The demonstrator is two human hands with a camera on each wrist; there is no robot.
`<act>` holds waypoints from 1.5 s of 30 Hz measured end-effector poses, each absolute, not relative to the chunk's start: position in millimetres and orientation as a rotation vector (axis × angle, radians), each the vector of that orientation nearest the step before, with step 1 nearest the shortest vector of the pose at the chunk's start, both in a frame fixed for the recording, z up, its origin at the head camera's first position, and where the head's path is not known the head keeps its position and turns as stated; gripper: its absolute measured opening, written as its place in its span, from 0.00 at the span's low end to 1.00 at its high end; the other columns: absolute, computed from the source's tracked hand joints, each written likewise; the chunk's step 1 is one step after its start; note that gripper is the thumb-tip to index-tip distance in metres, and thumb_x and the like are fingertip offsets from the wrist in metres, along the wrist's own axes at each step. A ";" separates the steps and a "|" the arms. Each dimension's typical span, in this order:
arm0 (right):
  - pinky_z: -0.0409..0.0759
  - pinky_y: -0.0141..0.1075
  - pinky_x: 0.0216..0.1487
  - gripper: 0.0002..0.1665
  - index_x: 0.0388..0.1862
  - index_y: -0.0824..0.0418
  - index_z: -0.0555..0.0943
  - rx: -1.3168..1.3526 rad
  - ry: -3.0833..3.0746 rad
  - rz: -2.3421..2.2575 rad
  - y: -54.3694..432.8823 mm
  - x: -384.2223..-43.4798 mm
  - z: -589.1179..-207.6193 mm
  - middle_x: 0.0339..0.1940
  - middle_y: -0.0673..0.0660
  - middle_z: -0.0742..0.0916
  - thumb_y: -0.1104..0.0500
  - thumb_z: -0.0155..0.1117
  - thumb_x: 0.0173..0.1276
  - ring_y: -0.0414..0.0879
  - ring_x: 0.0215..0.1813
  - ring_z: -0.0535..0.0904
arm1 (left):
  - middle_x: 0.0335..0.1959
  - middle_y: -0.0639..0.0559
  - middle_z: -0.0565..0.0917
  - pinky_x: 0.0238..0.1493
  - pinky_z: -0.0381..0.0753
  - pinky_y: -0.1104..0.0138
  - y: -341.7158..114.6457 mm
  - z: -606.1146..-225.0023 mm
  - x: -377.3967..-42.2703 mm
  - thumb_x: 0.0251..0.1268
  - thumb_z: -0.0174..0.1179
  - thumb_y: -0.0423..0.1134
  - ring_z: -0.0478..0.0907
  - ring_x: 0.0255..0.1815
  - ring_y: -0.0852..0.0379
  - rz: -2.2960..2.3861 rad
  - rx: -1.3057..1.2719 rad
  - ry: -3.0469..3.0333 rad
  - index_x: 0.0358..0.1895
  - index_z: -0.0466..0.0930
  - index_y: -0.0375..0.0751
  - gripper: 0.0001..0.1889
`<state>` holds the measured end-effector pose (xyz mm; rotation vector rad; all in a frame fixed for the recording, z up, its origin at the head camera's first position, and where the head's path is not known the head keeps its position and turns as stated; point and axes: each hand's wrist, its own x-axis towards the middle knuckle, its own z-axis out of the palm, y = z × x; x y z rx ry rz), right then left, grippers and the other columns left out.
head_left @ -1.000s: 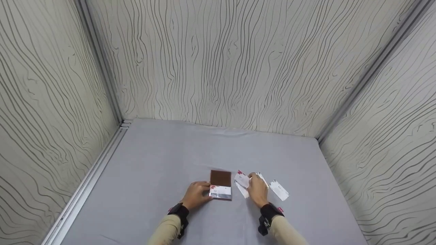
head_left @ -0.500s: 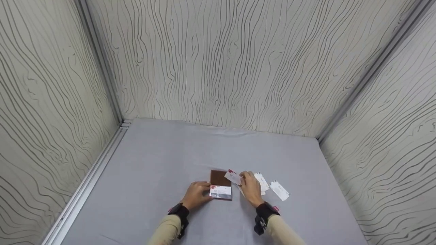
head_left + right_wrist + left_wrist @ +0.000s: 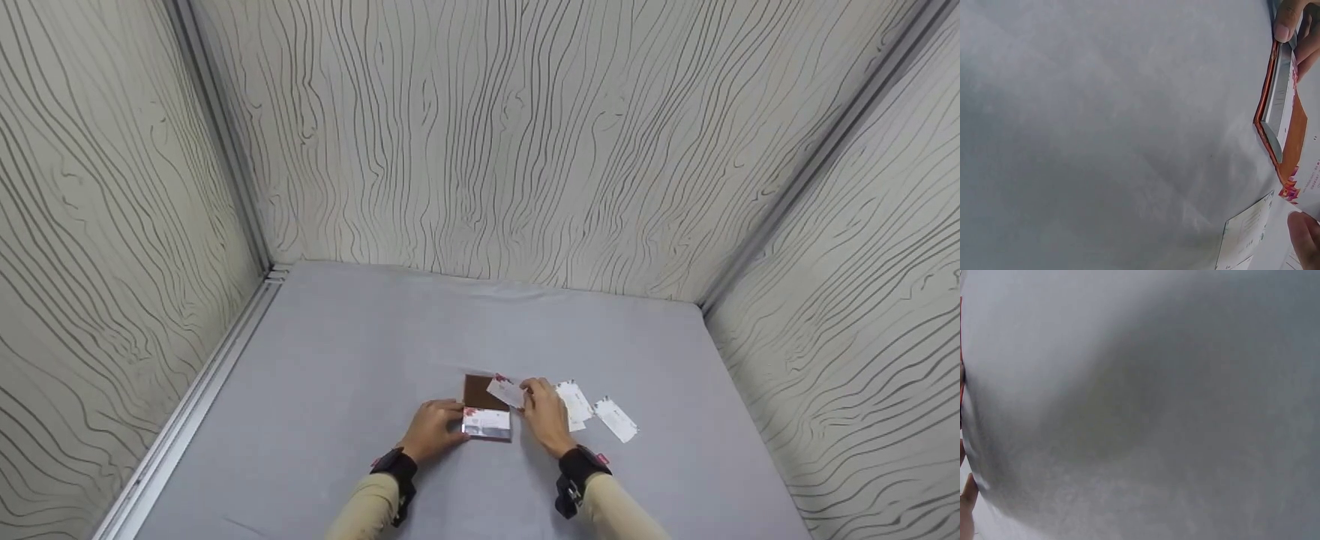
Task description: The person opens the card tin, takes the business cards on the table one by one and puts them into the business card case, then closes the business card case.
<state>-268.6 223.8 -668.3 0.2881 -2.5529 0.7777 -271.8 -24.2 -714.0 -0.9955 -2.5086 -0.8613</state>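
A brown card holder (image 3: 477, 391) lies unfolded on the grey cloth in the head view. White business cards (image 3: 486, 421) with a red print sit in its near half. My left hand (image 3: 430, 429) holds the holder by its left edge; in the right wrist view, its thumb (image 3: 1284, 29) presses down at the holder's edge. My right hand (image 3: 547, 417) pinches a white business card (image 3: 504, 391) with a red corner design. That card slants over the right part of the holder's brown far flap. The left wrist view catches only fingertips (image 3: 968, 492) at its left edge.
Loose white cards (image 3: 576, 405) lie overlapping just right of my right hand. Farther right rests a single card (image 3: 617, 418). Grey cloth (image 3: 360, 337) covers the table, with patterned walls (image 3: 480, 150) at the back and both sides.
My right hand has lifted the red-cornered card from the loose cards and carried it left over the holder's flap. My left hand stays at the holder's left edge.
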 end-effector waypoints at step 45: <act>0.82 0.43 0.40 0.11 0.41 0.60 0.85 0.603 -2.672 0.770 206.0 -265.3 -679.1 0.38 0.52 0.83 0.71 0.63 0.63 0.49 0.39 0.82 | 0.48 0.42 0.86 0.55 0.78 0.52 -23.9 -709.5 -268.6 0.48 0.75 0.41 0.82 0.52 0.45 -0.831 -0.946 -2.599 0.43 0.89 0.34 0.19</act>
